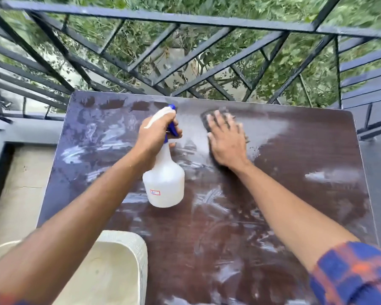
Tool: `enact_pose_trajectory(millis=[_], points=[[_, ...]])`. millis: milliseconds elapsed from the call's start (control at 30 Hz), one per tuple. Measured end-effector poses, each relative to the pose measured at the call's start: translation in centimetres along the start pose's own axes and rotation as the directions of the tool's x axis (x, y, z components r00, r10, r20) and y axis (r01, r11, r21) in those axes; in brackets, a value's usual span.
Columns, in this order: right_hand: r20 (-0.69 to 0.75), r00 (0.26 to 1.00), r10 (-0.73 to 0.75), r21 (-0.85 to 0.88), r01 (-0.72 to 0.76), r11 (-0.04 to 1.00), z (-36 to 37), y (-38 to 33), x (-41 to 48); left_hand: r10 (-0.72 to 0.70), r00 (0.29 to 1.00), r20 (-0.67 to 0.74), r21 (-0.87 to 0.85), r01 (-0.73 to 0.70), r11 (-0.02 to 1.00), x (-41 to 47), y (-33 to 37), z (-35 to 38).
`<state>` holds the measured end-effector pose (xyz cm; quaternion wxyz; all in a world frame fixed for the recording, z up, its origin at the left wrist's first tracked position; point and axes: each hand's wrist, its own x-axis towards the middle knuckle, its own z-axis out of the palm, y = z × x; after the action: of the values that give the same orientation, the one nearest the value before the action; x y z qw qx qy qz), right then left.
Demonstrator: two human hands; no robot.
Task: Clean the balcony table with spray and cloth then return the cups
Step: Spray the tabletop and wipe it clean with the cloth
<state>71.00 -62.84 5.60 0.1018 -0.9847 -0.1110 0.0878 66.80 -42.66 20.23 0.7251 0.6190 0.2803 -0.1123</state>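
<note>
The dark brown balcony table is wet and streaked with white smears. My left hand grips the neck and blue trigger of a white spray bottle, held above the table's middle with its nozzle pointing toward the far edge. My right hand lies flat with fingers spread, pressing a dark cloth onto the table near the far edge. Most of the cloth is hidden under the hand. No cups are in view.
A black metal railing runs just behind the table's far edge, with green foliage beyond. A cream plastic chair stands at the table's near left side. A grey ledge and the balcony floor lie to the left.
</note>
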Motion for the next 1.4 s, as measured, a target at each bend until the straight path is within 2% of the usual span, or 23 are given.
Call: enact_pose_trajectory(millis=[100, 167, 233, 300, 367, 467, 567, 633, 700, 767, 833, 900, 967, 1033, 1100, 1167, 1233, 1333, 1400], points=[[-0.019, 0.968, 0.251, 0.025, -0.251, 0.968, -1.6, 2.4, 3.0, -0.020, 1.000, 0.000, 0.012, 0.020, 1.000, -0.1, -0.3, -0.8], [0.005, 0.943, 0.334, 0.050, -0.333, 0.941, -2.0, 1.4, 5.8, -0.014, 1.000, -0.010, 0.011, 0.014, 1.000, -0.1, -0.4, -1.5], [0.049, 0.967, 0.251, 0.038, -0.253, 0.967, -1.9, -1.3, 8.3, -0.003, 1.000, -0.030, 0.008, 0.004, 1.000, -0.1, -0.3, -2.3], [0.083, 0.994, 0.065, 0.007, -0.066, 0.998, -1.3, -4.9, 9.6, -0.001, 0.999, -0.047, -0.034, 0.000, 0.999, 0.0, -0.3, -2.8], [0.113, 0.991, -0.077, 0.001, 0.077, 0.997, -0.8, -8.3, 9.0, 0.000, 0.998, -0.060, -0.068, -0.004, 0.998, 0.2, -0.5, -3.2], [0.104, 0.979, -0.177, 0.019, 0.176, 0.984, 0.4, -10.2, 4.1, 0.001, 0.998, -0.057, -0.063, -0.004, 0.998, 0.5, -0.7, -3.3], [0.056, 0.975, -0.214, -0.006, 0.215, 0.977, 1.1, -6.8, -1.0, -0.009, 0.999, -0.047, -0.067, 0.006, 0.998, 0.7, -0.9, -3.1], [0.014, 0.995, -0.100, -0.009, 0.100, 0.995, 0.7, -3.1, -1.9, -0.022, 0.999, -0.042, -0.038, 0.021, 0.999, 0.8, -1.0, -2.9], [-0.028, 0.993, 0.113, -0.007, -0.113, 0.994, -0.4, 0.3, -0.3, -0.028, 0.999, -0.040, -0.042, 0.026, 0.999, 0.7, -1.0, -2.8], [-0.018, 0.948, 0.319, 0.060, -0.318, 0.946, -1.4, 1.7, 2.8, -0.023, 0.999, -0.029, -0.059, 0.021, 0.998, 0.3, -1.1, -2.7], [-0.002, 0.921, 0.390, 0.099, -0.387, 0.917, -2.3, 0.2, 5.5, -0.019, 0.999, -0.028, -0.050, 0.017, 0.999, -0.2, -1.0, -2.7], [0.021, 0.955, 0.297, 0.125, -0.298, 0.946, -2.2, -3.4, 6.6, -0.022, 0.999, -0.036, -0.020, 0.021, 1.000, -0.7, -1.0, -2.8], [0.036, 0.996, 0.077, 0.085, -0.080, 0.993, -1.4, -7.2, 5.5, -0.026, 0.999, -0.046, -0.006, 0.026, 1.000, -1.1, -0.9, -2.7], [0.100, 0.985, -0.137, 0.043, 0.134, 0.990, -0.3, -9.7, 2.5, -0.026, 0.999, -0.048, 0.015, 0.027, 1.000, -1.5, -1.0, -2.5], [0.116, 0.972, -0.205, 0.042, 0.201, 0.979, 0.5, -8.4, 0.2, -0.025, 0.999, -0.043, 0.040, 0.027, 0.999, -1.7, -1.1, -2.2], [0.038, 0.995, -0.096, 0.045, 0.095, 0.995, 0.1, -4.4, -0.5, -0.035, 0.999, -0.025, 0.051, 0.036, 0.998, -1.8, -1.3, -1.7], [-0.031, 0.995, 0.093, 0.028, -0.092, 0.995, -1.1, 1.1, -0.2, -0.032, 0.999, -0.011, 0.081, 0.032, 0.996, -1.8, -1.5, -1.2], [-0.020, 0.944, 0.330, 0.080, -0.328, 0.941, -4.2, 9.3, 0.8, -0.026, 1.000, 0.000, 0.090, 0.026, 0.996, -1.7, -1.9, -0.5], [0.023, 0.899, 0.438, 0.111, -0.438, 0.892, -5.4, 11.5, 1.8, -0.022, 1.000, 0.001, 0.096, 0.022, 0.995, -1.9, -2.0, -0.2]])
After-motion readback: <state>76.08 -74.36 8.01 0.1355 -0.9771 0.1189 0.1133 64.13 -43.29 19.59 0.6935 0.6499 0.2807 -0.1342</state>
